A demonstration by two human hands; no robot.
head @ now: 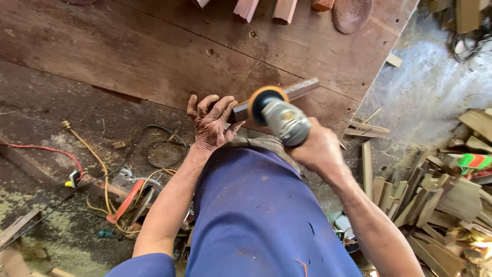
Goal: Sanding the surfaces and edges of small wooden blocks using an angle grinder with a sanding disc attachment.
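- Head view: the left hand point(211, 123) lies palm down with fingers spread, clamped over the near end of a narrow wooden bar point(294, 91), pinning it against the edge of the worn plank surface point(154, 56).
- The bar runs from under the left hand up and away to that hand's right, its far end free on the surface.
- The right hand point(320, 151) is clenched around the grey body of an angle grinder point(281, 117), just to the right of the left hand.
- The grinder's orange-rimmed sanding disc point(264, 102) sits against the bar just beyond the left hand's fingertips; whether it truly touches the wood cannot be told.
- Beyond both hands, at the far edge of the surface, stand several reddish wood blocks point(266, 9) and a round abrasive disc point(352, 14).
- Left of the left arm, on the floor, lie tangled cables point(102, 174) in yellow, red and black.
- Right of the right arm, a heap of wood offcuts point(435, 205) is piled on the floor.
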